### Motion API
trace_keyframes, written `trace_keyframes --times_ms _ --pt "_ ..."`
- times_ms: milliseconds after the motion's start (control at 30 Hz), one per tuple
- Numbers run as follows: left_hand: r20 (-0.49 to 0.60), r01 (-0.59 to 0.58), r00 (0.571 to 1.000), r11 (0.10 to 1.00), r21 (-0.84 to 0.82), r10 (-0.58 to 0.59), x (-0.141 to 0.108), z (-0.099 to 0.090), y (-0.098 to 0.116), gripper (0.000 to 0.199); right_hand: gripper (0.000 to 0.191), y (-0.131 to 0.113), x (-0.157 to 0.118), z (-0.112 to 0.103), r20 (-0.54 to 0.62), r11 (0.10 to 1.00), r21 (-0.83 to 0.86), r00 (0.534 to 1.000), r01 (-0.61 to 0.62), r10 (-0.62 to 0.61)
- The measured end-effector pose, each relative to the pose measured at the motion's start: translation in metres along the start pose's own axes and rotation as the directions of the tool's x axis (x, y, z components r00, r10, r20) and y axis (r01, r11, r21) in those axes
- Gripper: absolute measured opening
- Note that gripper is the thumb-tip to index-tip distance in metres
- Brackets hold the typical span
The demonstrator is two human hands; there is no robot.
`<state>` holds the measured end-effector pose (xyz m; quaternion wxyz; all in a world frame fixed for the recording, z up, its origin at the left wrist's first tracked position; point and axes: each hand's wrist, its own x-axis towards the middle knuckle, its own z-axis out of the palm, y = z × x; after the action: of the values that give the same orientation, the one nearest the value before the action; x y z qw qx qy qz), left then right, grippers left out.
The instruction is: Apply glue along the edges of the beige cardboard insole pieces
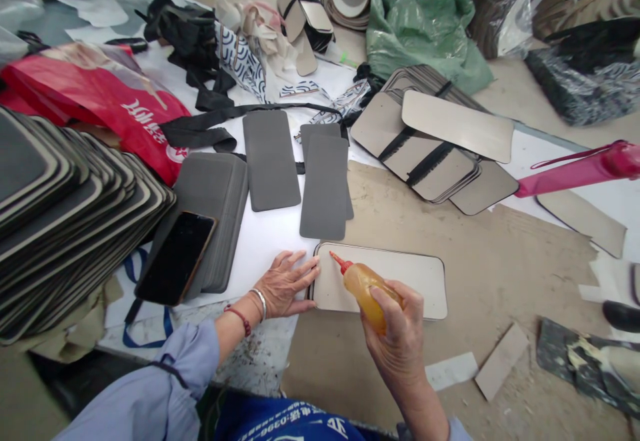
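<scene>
- The work seems under way, early on this piece: the right hand [395, 324] has its fingers wrapped around an amber squeeze bottle [367, 287], tilted so its red nozzle [339, 259] points at the near-left part of a pale panel [400, 274].
- That panel lies flat on the bench [400, 214], in front of the person; layered edges at its left end suggest a small pile.
- No clear trail of liquid shows on the pale face, so most of it looks untreated — though a thin film would be hard to tell.
- The left hand [285, 285] has its fingers spread, touching the panel's left end without closing around it.
- Loose grey panels [273, 161] and a grey stack [233, 221] lie beyond and to the left; whether they are finished or waiting, I cannot tell.
- Writing: the blue apron [295, 421] bears white characters, apparently "电话" and digits starting 0396 — the rest is cut off.
- The red bag [115, 104] carries white characters, too warped to read, and a star emblem.
- No label shows on the bottle.
</scene>
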<state>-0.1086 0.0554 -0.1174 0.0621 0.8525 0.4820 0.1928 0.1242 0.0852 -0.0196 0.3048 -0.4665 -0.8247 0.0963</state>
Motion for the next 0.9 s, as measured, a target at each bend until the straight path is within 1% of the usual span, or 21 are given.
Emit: trace_keyframes --times_ms 200,333,467,600,700,900 --pt "0.006 0.000 1.000 1.000 -0.017 0.000 -0.001 0.001 0.000 0.057 0.038 0.008 -0.005 -0.011 0.006 0.998 -0.057 1.000 -0.028 0.028" --pt "0.004 0.010 1.000 1.000 -0.020 -0.010 -0.001 0.002 -0.001 0.055 0.039 0.012 -0.007 -0.017 -0.015 0.996 -0.082 0.999 -0.045 0.044" --pt "0.003 0.004 1.000 1.000 -0.019 -0.004 -0.002 0.002 -0.001 0.056 0.042 0.007 -0.006 -0.014 -0.025 0.996 -0.072 0.999 -0.045 0.044" --pt "0.012 0.004 1.000 1.000 -0.016 -0.004 -0.003 0.003 -0.001 0.059 0.041 -0.003 -0.002 -0.004 0.005 0.999 -0.052 1.000 -0.003 0.004" --pt "0.009 0.000 1.000 1.000 -0.021 0.000 -0.004 0.004 -0.002 0.059 0.041 -0.006 -0.001 0.001 0.023 0.998 -0.058 1.000 0.012 -0.010" --pt "0.022 0.017 1.000 0.999 -0.028 -0.016 -0.005 0.006 -0.002 0.061 0.040 0.000 -0.002 -0.009 0.036 0.992 -0.127 0.999 0.010 -0.006"
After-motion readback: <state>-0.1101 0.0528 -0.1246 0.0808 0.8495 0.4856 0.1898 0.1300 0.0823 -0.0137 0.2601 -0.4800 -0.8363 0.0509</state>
